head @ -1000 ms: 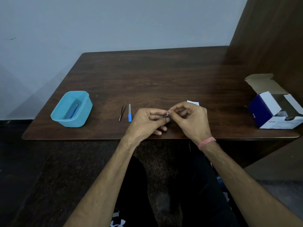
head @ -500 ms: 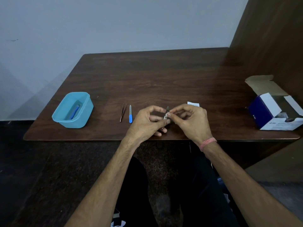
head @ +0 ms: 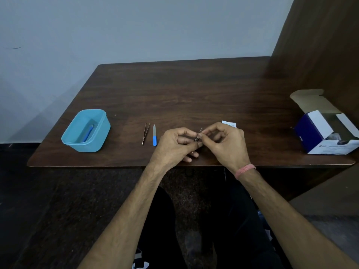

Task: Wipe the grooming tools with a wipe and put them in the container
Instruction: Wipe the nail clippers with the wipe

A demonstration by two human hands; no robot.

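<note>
My left hand (head: pixel 175 145) grips a small metal grooming tool (head: pixel 197 136) near the table's front edge, its thin tip pointing up. The fingertips of my right hand (head: pixel 225 142) pinch the same tool from the right; whether a wipe sits between them I cannot tell. Copper tweezers (head: pixel 145 133) and a blue-handled nail file (head: pixel 154 135) lie side by side just left of my hands. The light blue container (head: pixel 101 133) stands at the front left with a blue tool (head: pixel 88 132) lying in it. A white wipe packet (head: pixel 229 124) peeks out behind my right hand.
The dark wooden table (head: pixel 184 94) runs back to a pale wall. An open blue and white cardboard box (head: pixel 326 131) sits at the right edge beside a brown wooden panel (head: pixel 320 45). My legs are under the front edge.
The metal tool has turned more upright between my fingers, its tip now showing above them. Both hands have stayed in the same spot.
</note>
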